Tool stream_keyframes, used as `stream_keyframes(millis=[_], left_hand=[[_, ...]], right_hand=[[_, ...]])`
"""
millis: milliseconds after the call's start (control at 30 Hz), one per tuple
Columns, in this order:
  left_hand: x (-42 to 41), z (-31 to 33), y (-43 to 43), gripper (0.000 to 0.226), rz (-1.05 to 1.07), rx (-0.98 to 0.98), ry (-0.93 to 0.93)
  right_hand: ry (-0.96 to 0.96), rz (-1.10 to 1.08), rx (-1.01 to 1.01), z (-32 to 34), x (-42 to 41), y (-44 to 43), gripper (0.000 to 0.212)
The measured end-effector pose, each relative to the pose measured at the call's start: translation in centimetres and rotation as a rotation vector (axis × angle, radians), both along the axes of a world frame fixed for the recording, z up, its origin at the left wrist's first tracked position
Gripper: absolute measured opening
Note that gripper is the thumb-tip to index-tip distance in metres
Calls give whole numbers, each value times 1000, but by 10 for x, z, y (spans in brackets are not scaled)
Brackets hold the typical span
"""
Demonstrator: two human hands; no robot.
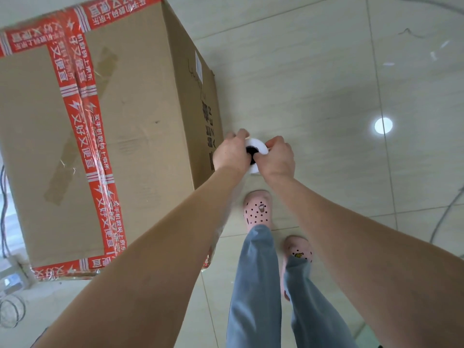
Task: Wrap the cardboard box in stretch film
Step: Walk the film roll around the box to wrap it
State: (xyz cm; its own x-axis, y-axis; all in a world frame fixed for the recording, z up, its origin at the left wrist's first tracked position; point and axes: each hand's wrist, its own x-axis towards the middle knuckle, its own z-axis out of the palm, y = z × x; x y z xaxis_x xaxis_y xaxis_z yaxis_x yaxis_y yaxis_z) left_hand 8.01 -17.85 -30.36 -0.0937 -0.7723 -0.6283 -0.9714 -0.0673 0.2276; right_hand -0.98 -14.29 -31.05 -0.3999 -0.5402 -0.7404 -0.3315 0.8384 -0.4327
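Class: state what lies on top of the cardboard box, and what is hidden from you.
Red printed tape crosses the cardboard box top, beside brown tape patches. The left forearm covers part of its near edge.

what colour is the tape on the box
Red with white lettering and stripes: the tape runs across the top of the cardboard box. Head view shows it.

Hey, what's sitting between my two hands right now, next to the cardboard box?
The white stretch film roll, seen end-on with its dark core. Your left hand and right hand hold it from either side, as the head view shows.
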Motion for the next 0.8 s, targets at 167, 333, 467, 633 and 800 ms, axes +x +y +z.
stream_keyframes(millis=[167, 333, 467, 633, 800], left_hand=[[-8, 1, -25, 37, -209, 35, -80], [-4, -2, -33, 24, -63, 16, -2], [1, 0, -33, 14, 238, 18, 82], [8, 1, -41, 18, 384, 60, 77], [-1, -1, -59, 32, -12, -12, 35]], right_hand=[[52, 116, -36, 0, 0, -13, 29], [169, 326, -108, 1, -7, -28, 32], [164, 373, -217, 2, -8, -39, 36], [14, 3, -29, -2, 2, -48, 36], [5, -77, -27, -8, -1, -54, 28]])
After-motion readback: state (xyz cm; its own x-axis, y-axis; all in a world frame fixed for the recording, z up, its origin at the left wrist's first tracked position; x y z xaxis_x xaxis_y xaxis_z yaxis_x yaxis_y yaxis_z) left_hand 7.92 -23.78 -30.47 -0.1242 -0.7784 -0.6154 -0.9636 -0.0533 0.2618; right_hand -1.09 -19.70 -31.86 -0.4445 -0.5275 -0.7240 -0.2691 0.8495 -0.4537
